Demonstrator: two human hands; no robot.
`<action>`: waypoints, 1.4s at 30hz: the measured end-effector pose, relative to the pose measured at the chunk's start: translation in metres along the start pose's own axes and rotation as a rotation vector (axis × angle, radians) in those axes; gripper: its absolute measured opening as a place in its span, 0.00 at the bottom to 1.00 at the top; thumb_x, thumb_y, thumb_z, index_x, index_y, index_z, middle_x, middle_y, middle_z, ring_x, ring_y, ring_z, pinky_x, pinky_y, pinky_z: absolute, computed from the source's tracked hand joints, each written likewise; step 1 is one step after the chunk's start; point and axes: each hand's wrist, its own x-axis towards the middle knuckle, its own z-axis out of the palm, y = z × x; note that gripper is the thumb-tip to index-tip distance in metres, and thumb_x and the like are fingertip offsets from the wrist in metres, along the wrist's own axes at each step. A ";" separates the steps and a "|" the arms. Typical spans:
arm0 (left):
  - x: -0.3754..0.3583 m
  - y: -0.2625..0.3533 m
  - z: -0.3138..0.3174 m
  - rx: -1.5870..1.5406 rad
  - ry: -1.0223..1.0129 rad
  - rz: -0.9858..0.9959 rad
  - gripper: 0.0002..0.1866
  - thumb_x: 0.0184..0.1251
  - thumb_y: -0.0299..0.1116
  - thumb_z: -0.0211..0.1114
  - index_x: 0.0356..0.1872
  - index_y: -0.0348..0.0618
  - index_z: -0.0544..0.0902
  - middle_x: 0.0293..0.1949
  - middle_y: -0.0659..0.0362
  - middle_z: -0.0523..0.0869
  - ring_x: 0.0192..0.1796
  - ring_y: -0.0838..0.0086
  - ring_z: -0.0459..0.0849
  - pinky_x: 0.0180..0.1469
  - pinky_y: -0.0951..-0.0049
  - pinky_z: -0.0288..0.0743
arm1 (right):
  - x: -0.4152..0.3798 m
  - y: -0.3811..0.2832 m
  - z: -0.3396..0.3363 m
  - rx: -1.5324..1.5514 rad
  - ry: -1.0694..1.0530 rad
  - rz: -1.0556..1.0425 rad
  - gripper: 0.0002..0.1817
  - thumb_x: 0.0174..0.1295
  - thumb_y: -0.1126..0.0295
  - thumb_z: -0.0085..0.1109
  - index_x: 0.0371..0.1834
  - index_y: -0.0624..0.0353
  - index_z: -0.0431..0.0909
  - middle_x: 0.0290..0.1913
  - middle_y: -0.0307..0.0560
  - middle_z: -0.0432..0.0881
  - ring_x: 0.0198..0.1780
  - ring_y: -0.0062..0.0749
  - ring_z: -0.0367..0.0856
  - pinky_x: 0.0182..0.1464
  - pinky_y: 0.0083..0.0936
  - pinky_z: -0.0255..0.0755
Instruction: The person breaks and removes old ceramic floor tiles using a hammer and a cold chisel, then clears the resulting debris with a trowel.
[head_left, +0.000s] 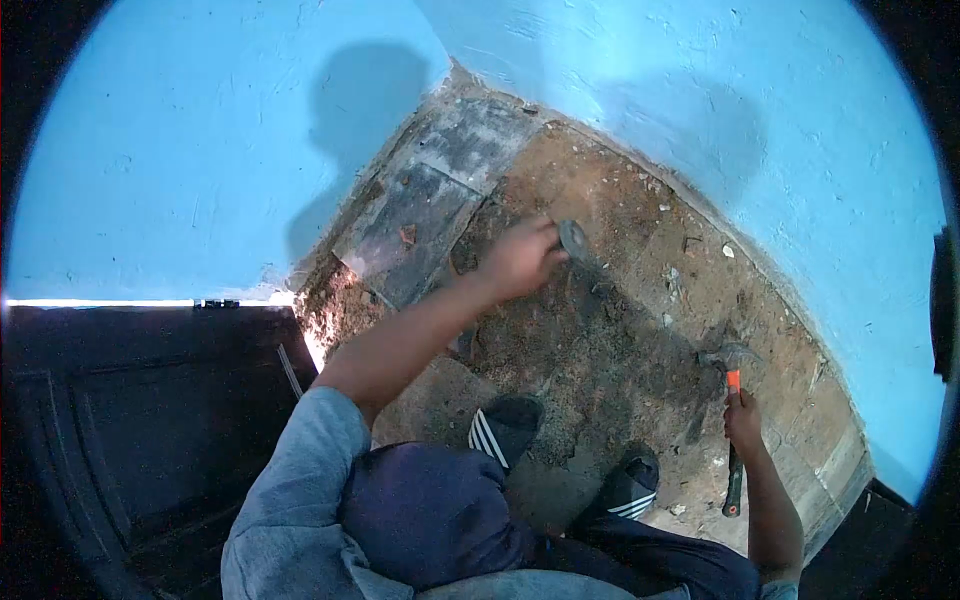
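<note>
My left hand [522, 258] is closed on a small grey object [573, 240], a round, flat-looking piece held over the dirt-covered floor; what exactly it is I cannot make out. At the right, my right hand [742, 421] grips the handle of a claw hammer [734, 380], which has an orange and black handle. The metal head points away from me, just above the rough floor [620, 330]. Loose dirt and small chips lie between the two hands.
Grey tiles [420, 215] lie left of my left hand, near the corner. Blue walls [200, 150] meet beyond them. A dark panelled door [150, 420] stands at the left. My feet in striped slides [507, 430] are on the floor below.
</note>
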 end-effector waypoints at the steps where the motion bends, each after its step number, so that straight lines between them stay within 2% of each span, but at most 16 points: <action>1: 0.006 -0.006 -0.016 0.040 -0.031 -0.088 0.16 0.66 0.35 0.69 0.53 0.44 0.83 0.48 0.49 0.83 0.53 0.47 0.82 0.57 0.53 0.76 | -0.001 -0.002 0.000 -0.017 0.006 -0.014 0.22 0.78 0.48 0.47 0.35 0.56 0.73 0.17 0.35 0.67 0.14 0.21 0.65 0.17 0.25 0.61; 4: 0.013 -0.050 -0.032 0.023 0.049 -0.047 0.15 0.65 0.39 0.71 0.47 0.42 0.85 0.44 0.47 0.84 0.49 0.46 0.83 0.53 0.51 0.76 | -0.004 -0.002 0.001 -0.044 0.019 -0.039 0.21 0.77 0.48 0.47 0.35 0.54 0.73 0.17 0.33 0.66 0.14 0.20 0.64 0.17 0.25 0.61; 7: 0.007 -0.061 -0.045 0.053 -0.049 -0.278 0.17 0.63 0.43 0.73 0.44 0.41 0.86 0.41 0.46 0.85 0.44 0.46 0.85 0.47 0.51 0.77 | -0.001 0.003 0.003 0.005 0.017 -0.029 0.20 0.77 0.49 0.47 0.34 0.53 0.72 0.17 0.32 0.66 0.14 0.19 0.64 0.16 0.24 0.61; 9: 0.007 -0.064 -0.046 0.143 -0.094 -0.273 0.18 0.62 0.45 0.74 0.45 0.42 0.86 0.40 0.44 0.86 0.43 0.46 0.85 0.45 0.51 0.77 | -0.003 0.000 0.003 0.067 0.007 0.000 0.20 0.77 0.50 0.48 0.33 0.53 0.72 0.17 0.32 0.66 0.14 0.18 0.63 0.16 0.24 0.60; 16: 0.007 -0.080 -0.021 0.158 -0.091 -0.129 0.19 0.61 0.47 0.74 0.45 0.45 0.87 0.37 0.46 0.88 0.42 0.48 0.86 0.43 0.53 0.77 | 0.002 -0.014 -0.004 -0.300 0.107 -0.393 0.21 0.76 0.54 0.50 0.32 0.59 0.74 0.20 0.37 0.70 0.21 0.23 0.66 0.24 0.29 0.61; 21: 0.003 -0.083 -0.031 0.041 -0.079 -0.207 0.19 0.60 0.47 0.75 0.42 0.44 0.87 0.36 0.47 0.88 0.40 0.49 0.86 0.43 0.53 0.77 | -0.005 -0.082 0.004 -0.303 0.192 -0.519 0.21 0.77 0.54 0.50 0.35 0.62 0.74 0.22 0.36 0.70 0.23 0.21 0.67 0.26 0.28 0.62; 23: 0.006 -0.078 -0.044 0.041 -0.107 -0.253 0.19 0.59 0.47 0.76 0.40 0.42 0.87 0.34 0.47 0.87 0.38 0.50 0.86 0.42 0.54 0.77 | -0.023 -0.142 0.001 -0.111 0.063 -0.410 0.20 0.78 0.54 0.49 0.40 0.61 0.74 0.23 0.33 0.68 0.24 0.19 0.66 0.26 0.25 0.61; 27: 0.008 -0.093 -0.051 -0.007 -0.178 -0.276 0.20 0.56 0.47 0.78 0.37 0.40 0.86 0.31 0.47 0.86 0.36 0.54 0.87 0.40 0.57 0.76 | -0.032 -0.239 -0.005 -0.188 0.237 -0.728 0.17 0.79 0.55 0.48 0.42 0.59 0.73 0.25 0.30 0.65 0.24 0.15 0.62 0.25 0.21 0.59; 29: 0.008 -0.094 -0.050 -0.062 -0.178 -0.266 0.20 0.56 0.47 0.78 0.36 0.40 0.86 0.31 0.48 0.86 0.35 0.55 0.86 0.39 0.58 0.76 | -0.039 -0.291 0.004 0.064 0.249 -0.650 0.18 0.79 0.57 0.49 0.40 0.64 0.75 0.25 0.34 0.67 0.28 0.20 0.62 0.30 0.26 0.60; 30: 0.008 -0.086 -0.055 -0.090 -0.165 -0.269 0.20 0.56 0.47 0.78 0.36 0.39 0.85 0.30 0.48 0.86 0.34 0.56 0.86 0.38 0.58 0.76 | -0.031 -0.306 0.008 0.074 0.350 -0.796 0.18 0.79 0.57 0.50 0.38 0.63 0.74 0.25 0.33 0.67 0.27 0.18 0.62 0.29 0.24 0.59; 32: 0.008 -0.084 -0.053 -0.108 -0.144 -0.253 0.20 0.56 0.46 0.78 0.35 0.38 0.85 0.30 0.48 0.85 0.34 0.56 0.85 0.38 0.57 0.76 | -0.026 -0.334 0.027 0.201 0.477 -0.886 0.17 0.80 0.56 0.49 0.42 0.59 0.76 0.24 0.29 0.68 0.23 0.12 0.62 0.25 0.16 0.56; 34: 0.005 -0.090 -0.046 -0.083 -0.126 -0.227 0.20 0.57 0.46 0.78 0.35 0.37 0.84 0.30 0.48 0.85 0.34 0.55 0.85 0.39 0.57 0.76 | -0.034 -0.352 0.051 0.426 0.484 -0.891 0.17 0.80 0.56 0.49 0.41 0.60 0.76 0.25 0.30 0.70 0.23 0.13 0.64 0.25 0.17 0.58; 36: 0.004 -0.088 -0.041 -0.092 -0.141 -0.243 0.21 0.57 0.46 0.77 0.34 0.37 0.84 0.29 0.47 0.84 0.35 0.52 0.85 0.40 0.56 0.75 | -0.038 -0.349 0.089 0.523 0.599 -0.762 0.20 0.78 0.55 0.51 0.41 0.63 0.76 0.25 0.36 0.72 0.27 0.19 0.67 0.29 0.25 0.63; 38: 0.004 -0.089 -0.038 -0.061 -0.103 -0.208 0.21 0.57 0.47 0.77 0.34 0.37 0.84 0.30 0.46 0.84 0.36 0.50 0.85 0.41 0.55 0.75 | -0.040 -0.339 0.140 0.294 0.724 -0.547 0.16 0.76 0.60 0.50 0.46 0.65 0.77 0.30 0.50 0.82 0.34 0.43 0.82 0.39 0.42 0.73; 40: 0.002 -0.095 -0.028 -0.004 -0.034 -0.116 0.21 0.58 0.47 0.77 0.35 0.37 0.84 0.31 0.45 0.84 0.38 0.48 0.84 0.41 0.54 0.75 | -0.018 -0.313 0.198 0.146 0.526 -0.553 0.19 0.75 0.58 0.50 0.53 0.64 0.79 0.42 0.65 0.84 0.49 0.62 0.83 0.53 0.49 0.73; 42: 0.004 -0.089 -0.031 -0.030 -0.084 -0.159 0.21 0.57 0.47 0.77 0.35 0.37 0.84 0.32 0.45 0.84 0.38 0.47 0.84 0.41 0.54 0.75 | -0.022 -0.312 0.215 0.003 0.133 -0.412 0.20 0.74 0.60 0.52 0.57 0.64 0.78 0.46 0.70 0.83 0.53 0.68 0.80 0.56 0.51 0.72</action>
